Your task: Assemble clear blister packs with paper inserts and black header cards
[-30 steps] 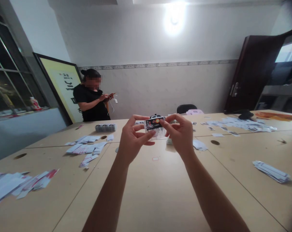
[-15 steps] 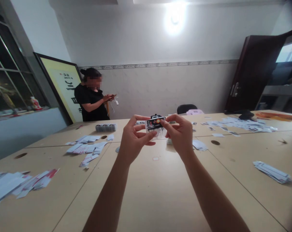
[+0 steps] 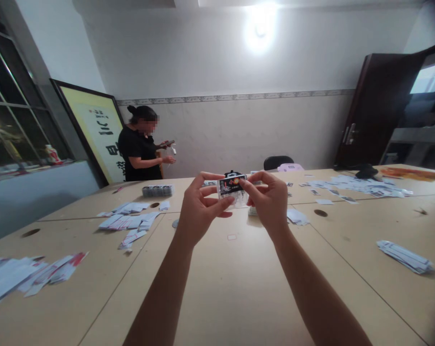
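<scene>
Above the middle of the table, both hands hold a small clear plastic box [image 3: 233, 188] with a black printed label and a hang tab on top. My left hand [image 3: 200, 202] grips its left side, thumb at the lower front and fingers behind. From the right, my right hand [image 3: 268, 197] pinches the box, with a fingertip or thumb on the label's right part. What lies inside the box looks whitish and is too small to make out. Just behind my right hand, a pale stack [image 3: 252, 211] is partly hidden.
White paper slips lie at left [image 3: 131, 221] and front left [image 3: 14, 278]. A row of packed boxes [image 3: 158, 190] stands at the back left. Scattered cards [image 3: 365, 185] and a paper bundle [image 3: 404, 256] lie at right. Across the table stands a person [image 3: 140, 146] holding a phone-like object.
My hands and the box stay almost still. The person across the table has shifted slightly right and lowered one hand away from the held object.
</scene>
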### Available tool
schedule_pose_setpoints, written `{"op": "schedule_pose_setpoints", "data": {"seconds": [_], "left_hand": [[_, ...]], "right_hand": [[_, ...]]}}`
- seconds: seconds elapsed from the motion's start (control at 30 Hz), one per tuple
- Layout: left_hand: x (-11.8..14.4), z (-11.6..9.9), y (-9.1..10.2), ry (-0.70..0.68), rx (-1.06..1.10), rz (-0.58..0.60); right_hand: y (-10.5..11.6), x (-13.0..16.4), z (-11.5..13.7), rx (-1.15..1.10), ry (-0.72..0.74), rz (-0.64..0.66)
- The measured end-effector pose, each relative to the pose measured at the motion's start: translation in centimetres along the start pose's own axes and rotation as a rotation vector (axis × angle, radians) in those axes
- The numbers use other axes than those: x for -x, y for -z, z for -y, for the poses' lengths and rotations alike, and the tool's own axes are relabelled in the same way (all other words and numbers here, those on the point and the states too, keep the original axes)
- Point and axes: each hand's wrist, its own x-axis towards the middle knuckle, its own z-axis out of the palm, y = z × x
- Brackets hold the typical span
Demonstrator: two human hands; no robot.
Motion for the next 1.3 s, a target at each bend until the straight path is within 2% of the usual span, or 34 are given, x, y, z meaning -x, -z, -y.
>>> {"op": "schedule_pose_setpoints", "data": {"seconds": [0.23,0.8,1.0,1.3], "left_hand": [[0.0,-0.2,-0.1,0.018,-0.005,-0.005],[-0.4,0.8,0.3,-0.009,0.032,-0.005],[-0.5,0.9,0.3,-0.01,0.029,-0.008],[-0.5,0.4,0.6,0.015,0.014,-0.02]], "right_hand": [[0.0,0.0,-0.1,-0.021,0.004,0.009],[0.1,-0.2,-0.4,-0.09,-0.031,0.06],[-0.1,-0.2,-0.5,-0.097,-0.011,0.039],[-0.2,-0.1,-0.7,-0.124,-0.016,0.086]]}}
